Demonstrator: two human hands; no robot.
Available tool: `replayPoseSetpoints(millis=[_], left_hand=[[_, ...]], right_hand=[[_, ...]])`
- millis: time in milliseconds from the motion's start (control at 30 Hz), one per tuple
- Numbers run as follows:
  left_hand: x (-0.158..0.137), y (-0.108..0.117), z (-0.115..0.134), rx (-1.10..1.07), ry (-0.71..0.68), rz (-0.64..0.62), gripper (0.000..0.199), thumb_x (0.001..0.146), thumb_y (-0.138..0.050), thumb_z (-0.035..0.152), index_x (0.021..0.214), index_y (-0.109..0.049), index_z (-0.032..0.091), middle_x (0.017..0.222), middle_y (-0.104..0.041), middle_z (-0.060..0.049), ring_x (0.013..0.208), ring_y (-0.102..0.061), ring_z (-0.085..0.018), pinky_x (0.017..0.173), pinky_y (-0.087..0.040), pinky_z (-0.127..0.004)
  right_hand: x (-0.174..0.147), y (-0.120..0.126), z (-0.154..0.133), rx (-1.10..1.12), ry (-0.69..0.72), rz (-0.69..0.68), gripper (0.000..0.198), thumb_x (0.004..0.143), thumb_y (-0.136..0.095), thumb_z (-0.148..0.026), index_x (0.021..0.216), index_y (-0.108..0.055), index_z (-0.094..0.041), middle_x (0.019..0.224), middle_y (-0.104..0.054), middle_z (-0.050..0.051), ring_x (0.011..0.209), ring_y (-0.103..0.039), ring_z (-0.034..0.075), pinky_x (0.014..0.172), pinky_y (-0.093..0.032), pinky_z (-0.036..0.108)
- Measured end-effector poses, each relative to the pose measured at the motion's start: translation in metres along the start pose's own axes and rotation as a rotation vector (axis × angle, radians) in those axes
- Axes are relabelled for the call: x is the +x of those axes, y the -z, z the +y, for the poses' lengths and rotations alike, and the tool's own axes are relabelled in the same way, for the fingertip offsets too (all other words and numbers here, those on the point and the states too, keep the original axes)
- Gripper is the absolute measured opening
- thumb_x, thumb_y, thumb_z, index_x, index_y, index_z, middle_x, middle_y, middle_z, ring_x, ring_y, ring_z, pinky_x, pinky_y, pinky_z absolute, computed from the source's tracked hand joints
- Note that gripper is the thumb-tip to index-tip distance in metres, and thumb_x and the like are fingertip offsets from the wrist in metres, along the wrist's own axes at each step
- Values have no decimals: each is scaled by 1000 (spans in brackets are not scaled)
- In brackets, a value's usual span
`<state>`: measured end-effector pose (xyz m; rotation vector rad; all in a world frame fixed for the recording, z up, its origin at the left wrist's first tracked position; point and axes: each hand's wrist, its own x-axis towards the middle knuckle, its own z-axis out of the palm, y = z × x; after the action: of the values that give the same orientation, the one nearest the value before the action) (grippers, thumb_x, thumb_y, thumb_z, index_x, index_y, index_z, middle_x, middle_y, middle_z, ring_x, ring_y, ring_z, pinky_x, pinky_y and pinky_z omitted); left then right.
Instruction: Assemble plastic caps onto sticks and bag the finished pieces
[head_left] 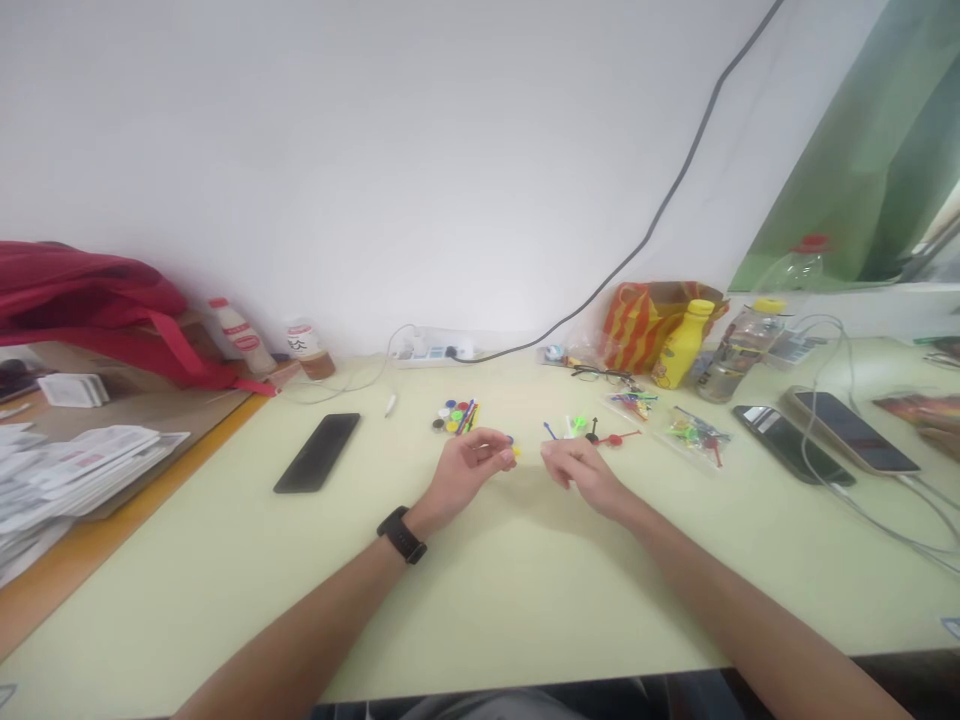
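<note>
Left hand: the left hand [472, 468] is narrow, thumb and forefinger nearly meeting; a small yellow piece [517, 452] shows at the fingertips. Whether it is pinched or lies just beyond cannot be told.
Right hand: the right hand [581, 468] has its fingers curled inward, a little apart from the left; any grip is hidden.
Coloured discs: the discs [448, 416] lie on the tabletop [480, 620] beyond the left hand, beside a cluster of coloured sticks [468, 415].
Loose pieces: a blue arrow-ended piece [550, 430], a green piece [579, 425], a black piece [592, 437] and a red piece [616, 440] lie just beyond the right hand.
Bagged pieces: a clear bag [697, 438] of similar parts lies farther right.
Drop risk: judged moderate; a fingertip slip could send the yellow piece rolling, its small size being the cause.
Disturbance risk: the right hand works close to the loose pieces; a careless knuckle could scatter them.
Mix-up risk: blurred, crowded colours could lead to the wrong part being picked.
</note>
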<state>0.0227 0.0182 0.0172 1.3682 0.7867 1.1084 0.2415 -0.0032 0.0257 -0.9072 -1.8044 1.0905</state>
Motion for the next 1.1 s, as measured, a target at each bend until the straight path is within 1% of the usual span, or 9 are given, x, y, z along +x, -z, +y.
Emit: replayPoseSetpoints(millis=[167, 333, 667, 767, 900, 967, 1000, 1033, 1100], left_hand=[[0, 1, -1, -1, -11, -7, 30, 78, -84, 35, 97, -71, 16, 93, -69, -5, 83, -70, -18, 85, -60, -37], [0, 0, -2, -3, -3, -16, 31, 78, -84, 36, 98, -72, 16, 98, -69, -6, 86, -70, -19, 85, -60, -38], [1, 0, -5, 17, -3, -24, 30, 77, -86, 33, 99, -74, 16, 96, -73, -7, 92, -68, -18, 89, -56, -33], [2, 1, -5, -12, 8, -27, 30, 78, -85, 34, 100, -74, 15, 94, -73, -7, 89, -68, -18, 86, -57, -33], [2, 1, -4, -33, 27, -29, 32, 79, -84, 35, 101, -74, 15, 90, -73, -6, 82, -68, -17, 83, -57, -33], [2, 1, -3, -32, 27, -29, 32, 78, -85, 35, 101, -74, 15, 89, -74, -6, 81, -68, -17, 83, -57, -33], [1, 1, -2, -31, 25, -26, 32, 78, -85, 35, 100, -74, 15, 88, -74, -6, 81, -68, -17, 82, -57, -33], [1, 0, -1, -30, 22, -21, 32, 77, -85, 36, 98, -74, 14, 87, -73, -6, 80, -68, -17, 81, -57, -32], [1, -1, 0, -31, 16, -8, 31, 77, -85, 36, 96, -74, 14, 84, -73, -6, 77, -67, -16, 79, -57, -32]], right_hand=[[3, -7, -4, 99, -3, 83, 35, 90, -67, -52, 81, -51, -22, 72, -51, -3, 64, -46, 14, 60, -39, 28], [3, -11, 0, 89, 4, 80, 33, 88, -70, -51, 92, -54, -23, 87, -61, 1, 73, -58, 16, 68, -48, 30], [3, -13, 8, 42, 29, 83, 25, 94, -64, -46, 99, -59, -22, 88, -63, 2, 78, -60, 16, 69, -50, 30], [1, -11, 7, -12, 74, 132, 25, 96, -61, -42, 112, -58, -24, 87, -61, 2, 76, -59, 16, 66, -48, 29], [-3, -12, 7, -87, 121, 159, 39, 97, -59, -39, 133, -52, -27, 88, -60, 1, 70, -56, 15, 63, -46, 29], [-3, -12, 7, -109, 122, 175, 34, 97, -58, -41, 127, -56, -26, 89, -60, 2, 68, -54, 15, 62, -44, 29], [-3, -11, 8, -114, 103, 168, 26, 98, -55, -42, 115, -62, -24, 85, -59, 2, 65, -52, 14, 61, -43, 29], [-3, -10, 8, -111, 71, 148, 27, 100, -51, -45, 95, -65, -21, 77, -57, 1, 62, -49, 14, 59, -41, 29], [-1, -6, 8, -80, 0, 99, 52, 103, -43, -50, 61, -50, -20, 58, -43, -2, 52, -39, 12, 53, -34, 29]])
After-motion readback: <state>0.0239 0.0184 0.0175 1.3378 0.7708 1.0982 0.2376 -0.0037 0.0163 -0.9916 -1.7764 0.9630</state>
